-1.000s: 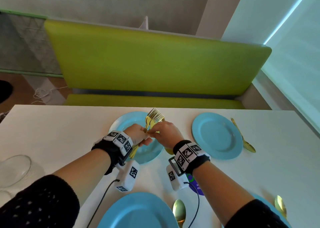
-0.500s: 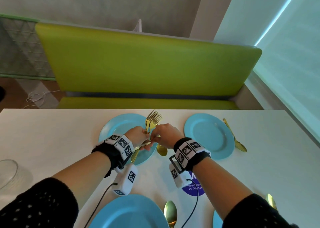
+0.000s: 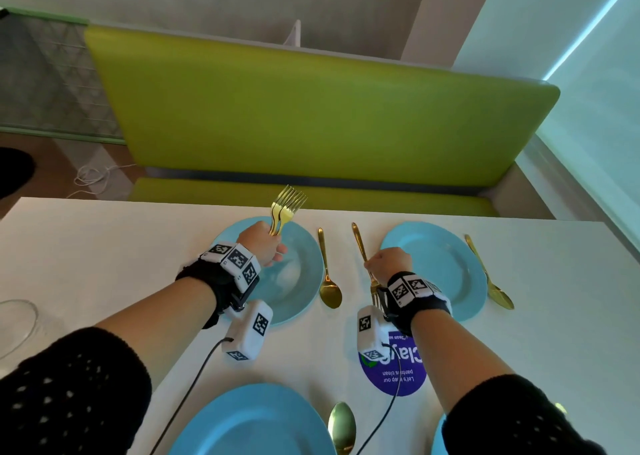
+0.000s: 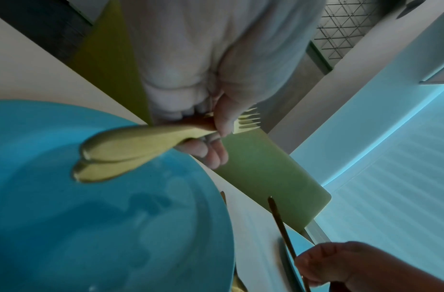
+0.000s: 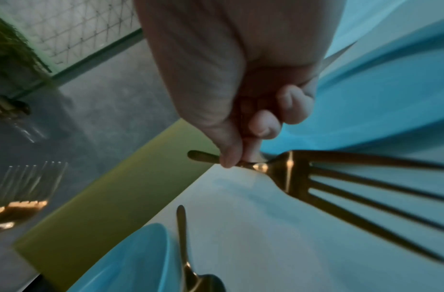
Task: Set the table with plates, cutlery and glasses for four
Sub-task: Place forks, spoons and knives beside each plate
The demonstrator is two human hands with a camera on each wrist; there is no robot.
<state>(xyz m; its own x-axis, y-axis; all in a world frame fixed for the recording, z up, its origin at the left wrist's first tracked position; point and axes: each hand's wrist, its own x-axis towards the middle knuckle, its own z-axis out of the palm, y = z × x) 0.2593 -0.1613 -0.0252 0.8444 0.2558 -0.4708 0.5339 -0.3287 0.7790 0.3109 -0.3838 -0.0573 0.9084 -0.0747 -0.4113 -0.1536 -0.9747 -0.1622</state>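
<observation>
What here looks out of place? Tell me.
Little stands out. The far right spoon lies at a slant beside its blue plate, while the middle spoon lies straight. A purple sticker sits on the table among the settings.

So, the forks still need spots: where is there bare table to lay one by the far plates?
Bare white table lies left of the far-left blue plate. The strip between that plate and the far-right blue plate is crowded: a gold spoon lies there, and the right hand holds a single gold fork.
</observation>
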